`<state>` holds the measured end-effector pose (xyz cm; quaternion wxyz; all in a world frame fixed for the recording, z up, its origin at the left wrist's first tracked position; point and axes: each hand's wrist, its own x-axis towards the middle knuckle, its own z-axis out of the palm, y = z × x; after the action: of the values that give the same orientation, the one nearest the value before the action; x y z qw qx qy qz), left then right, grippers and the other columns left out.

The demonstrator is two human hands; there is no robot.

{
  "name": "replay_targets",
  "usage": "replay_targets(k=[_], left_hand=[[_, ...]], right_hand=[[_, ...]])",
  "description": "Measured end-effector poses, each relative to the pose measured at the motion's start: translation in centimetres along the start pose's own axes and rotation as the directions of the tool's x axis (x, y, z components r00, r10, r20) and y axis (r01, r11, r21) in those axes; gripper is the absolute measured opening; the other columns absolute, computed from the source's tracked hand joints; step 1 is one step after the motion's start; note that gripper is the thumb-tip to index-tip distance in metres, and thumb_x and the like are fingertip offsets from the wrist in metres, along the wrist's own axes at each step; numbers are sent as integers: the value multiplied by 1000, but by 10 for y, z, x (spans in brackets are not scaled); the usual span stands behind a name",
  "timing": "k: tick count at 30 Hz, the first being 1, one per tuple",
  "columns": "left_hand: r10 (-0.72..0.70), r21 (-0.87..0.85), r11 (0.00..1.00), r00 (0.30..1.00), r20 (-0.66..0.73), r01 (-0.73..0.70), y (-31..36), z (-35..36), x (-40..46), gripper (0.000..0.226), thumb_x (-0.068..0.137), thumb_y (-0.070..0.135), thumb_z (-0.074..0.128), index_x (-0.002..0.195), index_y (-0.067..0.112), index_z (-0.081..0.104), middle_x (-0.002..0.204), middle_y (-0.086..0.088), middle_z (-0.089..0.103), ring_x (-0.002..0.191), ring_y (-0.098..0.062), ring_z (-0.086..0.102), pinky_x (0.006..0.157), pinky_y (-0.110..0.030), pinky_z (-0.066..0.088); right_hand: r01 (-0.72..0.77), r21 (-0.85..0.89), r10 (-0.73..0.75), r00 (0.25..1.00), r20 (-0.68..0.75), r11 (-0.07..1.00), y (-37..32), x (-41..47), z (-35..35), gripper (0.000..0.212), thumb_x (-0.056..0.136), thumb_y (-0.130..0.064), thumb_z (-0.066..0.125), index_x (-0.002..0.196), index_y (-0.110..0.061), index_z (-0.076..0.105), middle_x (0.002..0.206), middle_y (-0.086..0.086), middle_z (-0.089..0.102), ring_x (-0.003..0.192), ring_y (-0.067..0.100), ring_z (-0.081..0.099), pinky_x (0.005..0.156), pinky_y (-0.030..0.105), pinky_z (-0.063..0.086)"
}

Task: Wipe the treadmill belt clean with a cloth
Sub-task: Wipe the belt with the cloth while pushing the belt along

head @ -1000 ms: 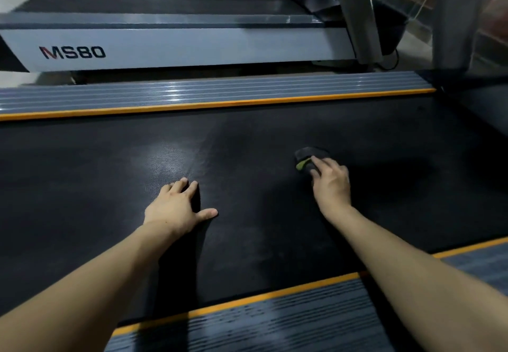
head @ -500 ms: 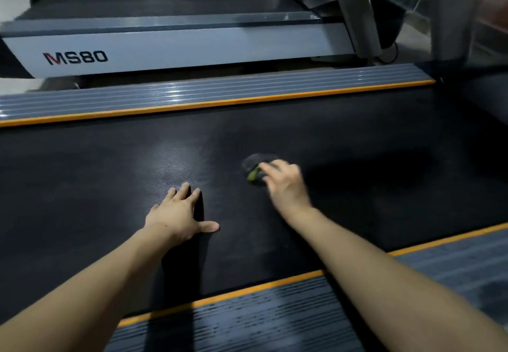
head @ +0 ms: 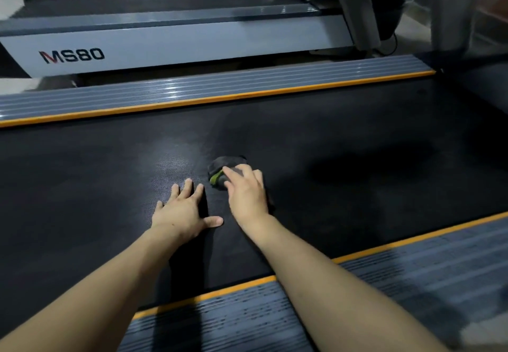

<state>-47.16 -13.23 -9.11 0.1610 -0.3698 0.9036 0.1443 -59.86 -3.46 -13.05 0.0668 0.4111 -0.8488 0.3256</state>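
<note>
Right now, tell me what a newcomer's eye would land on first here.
Two bare forearms reach onto the wide black treadmill belt. The right hand presses a small dark cloth with a green edge mid-belt, beside the flat left hand. Behind, a grey neighbouring treadmill's side panel reads MS80.

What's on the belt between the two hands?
Nothing: the head view shows only bare black belt between the left hand and the right hand, which presses the cloth.

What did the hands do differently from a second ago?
The right hand slid the dark cloth leftward across the treadmill belt, from well right of the left hand to close beside it. It kept pressing the cloth the whole way; nothing was picked up or let go. The left hand stayed flat on the belt, fingers spread.
</note>
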Motion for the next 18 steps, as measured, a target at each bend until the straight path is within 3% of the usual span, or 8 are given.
replay_targets(k=[2,5,7,9,12,14,18], left_hand=[[7,1,1000,1000,-12,-7,-1,0,1,113,75,86,55,161,33,5,170,7,-10,156,-24,-9,122,-58,15],[16,-7,1000,999,-28,-16,-4,4,2,113,73,88,53,161,34,5,170,8,-8,156,-23,-8,121,-58,16],[16,-12,1000,999,-37,-17,-4,6,3,112,74,87,53,161,34,5,170,8,-9,156,-23,-8,122,-59,16],[17,-15,1000,999,-35,-17,-4,6,3,112,75,87,53,161,34,5,170,8,-9,156,-24,-9,122,-59,14],[22,-15,1000,999,-49,-22,-3,9,0,106,80,84,49,161,32,5,170,6,-9,156,-25,-9,122,-59,13],[43,-3,999,996,-72,-44,-3,13,-7,97,86,81,42,161,30,6,170,4,-7,156,-25,-8,123,-57,13],[92,23,996,982,-165,-89,-13,21,-24,75,94,69,44,155,28,29,169,3,13,156,-23,8,123,-47,22]], right_hand=[[99,32,-100,994,38,995,21,3,-16,36,91,-17,68,126,-26,68,124,1,61,101,29,53,90,36,51],[161,-129,-158,987,31,979,85,13,-52,39,84,-14,73,122,-24,69,118,5,65,93,33,58,87,37,52],[-14,-221,-2,997,-74,975,132,17,-79,39,84,-12,72,122,-20,70,116,11,65,93,38,58,86,39,51],[-259,-237,222,960,-169,936,157,13,-98,36,92,-14,65,127,-17,67,121,14,62,101,39,54,90,41,47],[-453,-193,398,878,-266,870,127,7,-85,32,93,-13,61,124,-17,68,119,13,59,100,38,52,88,41,44],[-403,-150,363,901,-239,903,78,-1,-57,31,87,-11,66,116,-21,69,113,11,60,94,37,54,81,39,44],[-19,-50,20,1000,12,999,-6,-38,-15,34,87,-13,70,119,-25,69,120,5,61,102,30,54,84,35,49]])
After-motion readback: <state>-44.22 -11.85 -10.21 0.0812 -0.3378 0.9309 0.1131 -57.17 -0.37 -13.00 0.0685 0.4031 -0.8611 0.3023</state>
